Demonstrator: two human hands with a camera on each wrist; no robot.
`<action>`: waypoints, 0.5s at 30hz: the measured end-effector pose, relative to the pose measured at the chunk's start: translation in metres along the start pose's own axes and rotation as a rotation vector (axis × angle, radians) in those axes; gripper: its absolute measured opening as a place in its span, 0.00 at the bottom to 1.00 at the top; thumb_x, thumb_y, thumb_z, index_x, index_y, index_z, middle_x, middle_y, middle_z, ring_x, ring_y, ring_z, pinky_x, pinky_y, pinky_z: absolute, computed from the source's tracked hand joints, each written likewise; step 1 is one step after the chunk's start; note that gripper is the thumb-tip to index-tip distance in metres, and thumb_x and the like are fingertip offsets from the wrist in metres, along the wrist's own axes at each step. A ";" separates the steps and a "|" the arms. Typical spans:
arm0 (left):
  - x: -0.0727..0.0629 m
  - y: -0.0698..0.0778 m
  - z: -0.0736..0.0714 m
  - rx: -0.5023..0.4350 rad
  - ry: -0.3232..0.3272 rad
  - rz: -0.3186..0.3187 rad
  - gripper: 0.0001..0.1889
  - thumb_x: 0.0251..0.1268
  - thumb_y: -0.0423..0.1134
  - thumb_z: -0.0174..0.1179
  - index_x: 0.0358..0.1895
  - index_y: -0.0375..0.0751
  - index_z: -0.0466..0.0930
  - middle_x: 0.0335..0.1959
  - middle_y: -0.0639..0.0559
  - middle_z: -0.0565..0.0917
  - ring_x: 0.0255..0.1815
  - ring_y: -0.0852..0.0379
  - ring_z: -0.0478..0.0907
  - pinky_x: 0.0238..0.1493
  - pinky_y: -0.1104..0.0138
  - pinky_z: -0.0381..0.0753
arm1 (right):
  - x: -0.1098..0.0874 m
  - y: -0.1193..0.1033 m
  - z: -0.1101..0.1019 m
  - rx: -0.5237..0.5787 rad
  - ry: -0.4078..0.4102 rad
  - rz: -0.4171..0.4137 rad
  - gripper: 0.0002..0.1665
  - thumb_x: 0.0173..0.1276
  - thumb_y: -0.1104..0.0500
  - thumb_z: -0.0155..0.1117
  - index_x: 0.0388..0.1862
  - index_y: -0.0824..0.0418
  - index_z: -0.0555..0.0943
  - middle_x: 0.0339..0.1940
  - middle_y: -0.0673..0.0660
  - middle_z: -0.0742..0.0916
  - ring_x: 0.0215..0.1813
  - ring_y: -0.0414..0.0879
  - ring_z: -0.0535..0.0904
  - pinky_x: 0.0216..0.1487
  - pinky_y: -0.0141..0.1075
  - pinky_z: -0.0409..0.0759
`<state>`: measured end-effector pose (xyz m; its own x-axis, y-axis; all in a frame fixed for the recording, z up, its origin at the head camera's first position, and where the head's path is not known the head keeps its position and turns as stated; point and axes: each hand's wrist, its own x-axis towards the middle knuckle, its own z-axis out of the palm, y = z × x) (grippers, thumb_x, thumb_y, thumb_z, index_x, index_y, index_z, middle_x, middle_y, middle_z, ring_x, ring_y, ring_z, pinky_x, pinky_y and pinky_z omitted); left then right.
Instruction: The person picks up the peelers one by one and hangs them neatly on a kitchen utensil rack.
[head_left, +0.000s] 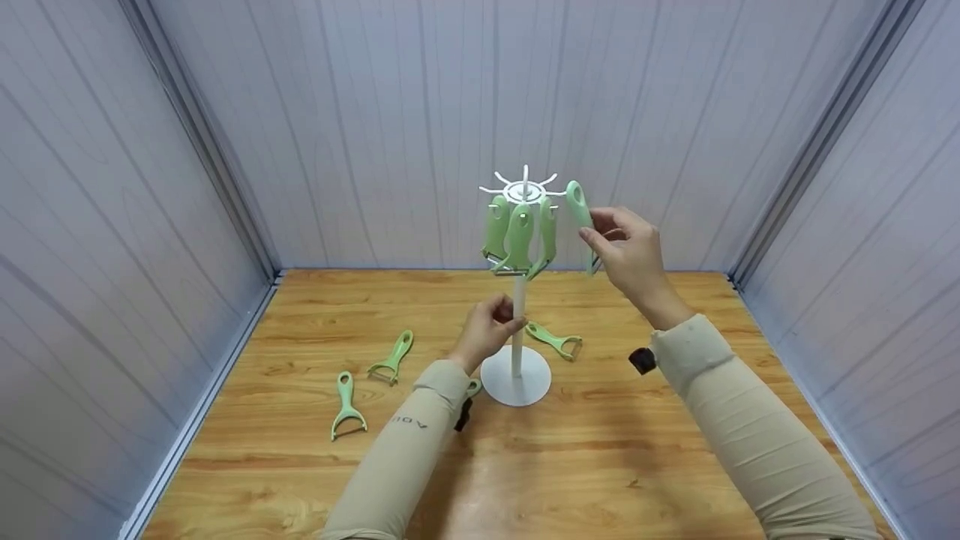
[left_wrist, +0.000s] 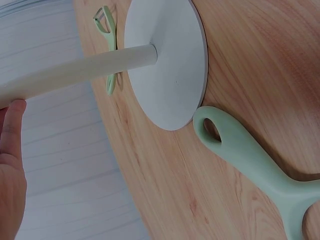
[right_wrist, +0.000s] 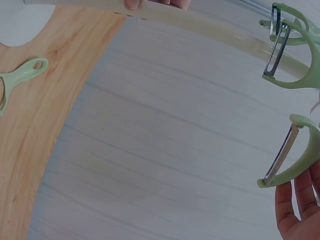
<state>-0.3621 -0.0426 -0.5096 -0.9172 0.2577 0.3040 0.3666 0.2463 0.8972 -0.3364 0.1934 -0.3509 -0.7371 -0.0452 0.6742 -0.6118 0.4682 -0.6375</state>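
My right hand (head_left: 630, 244) pinches a green peeler (head_left: 577, 204) by its handle, upright with the holed end at the top, close to a hook on the right of the white rack (head_left: 523, 193). In the right wrist view this peeler's blade (right_wrist: 281, 155) points away from the fingers. My left hand (head_left: 489, 330) grips the white pole (head_left: 518, 300) of the stand below the rack. Several green peelers (head_left: 519, 238) hang from the near hooks by their handle holes, blades down. The far hooks are bare. Whether the held peeler touches the hook, I cannot tell.
On the wooden table, two peelers (head_left: 346, 405) lie to the left and one peeler (head_left: 553, 341) behind the round white base (head_left: 531, 390). Another peeler (left_wrist: 250, 155) lies against the base's near side, mostly hidden by my left sleeve in the head view. Panelled walls enclose the table.
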 end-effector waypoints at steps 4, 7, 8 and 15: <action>0.000 0.000 0.000 0.004 -0.002 0.001 0.06 0.72 0.28 0.70 0.43 0.31 0.82 0.37 0.44 0.86 0.38 0.59 0.80 0.44 0.68 0.82 | 0.003 -0.002 0.004 0.010 -0.005 -0.005 0.13 0.73 0.66 0.75 0.54 0.68 0.90 0.45 0.64 0.91 0.42 0.30 0.82 0.48 0.23 0.81; 0.001 0.000 -0.001 0.013 -0.003 0.001 0.05 0.72 0.29 0.70 0.43 0.32 0.82 0.38 0.44 0.86 0.39 0.59 0.80 0.44 0.68 0.82 | 0.004 -0.002 0.008 0.016 -0.013 -0.004 0.12 0.73 0.66 0.75 0.54 0.68 0.90 0.44 0.64 0.91 0.42 0.31 0.82 0.47 0.23 0.81; 0.001 0.000 -0.001 0.015 -0.002 0.003 0.06 0.72 0.29 0.70 0.43 0.32 0.82 0.38 0.44 0.86 0.39 0.59 0.80 0.45 0.68 0.82 | 0.005 -0.003 0.010 0.021 -0.018 0.000 0.12 0.73 0.67 0.75 0.53 0.68 0.90 0.44 0.64 0.91 0.42 0.32 0.82 0.47 0.23 0.81; 0.001 0.000 -0.001 0.037 -0.004 0.003 0.05 0.72 0.29 0.70 0.43 0.32 0.83 0.39 0.42 0.88 0.39 0.59 0.81 0.45 0.67 0.83 | 0.005 -0.005 0.022 0.048 -0.038 0.034 0.13 0.73 0.66 0.75 0.54 0.67 0.89 0.46 0.64 0.91 0.43 0.39 0.83 0.48 0.25 0.82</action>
<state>-0.3628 -0.0430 -0.5090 -0.9156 0.2620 0.3052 0.3747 0.2802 0.8838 -0.3435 0.1713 -0.3532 -0.7676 -0.0635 0.6378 -0.5986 0.4269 -0.6779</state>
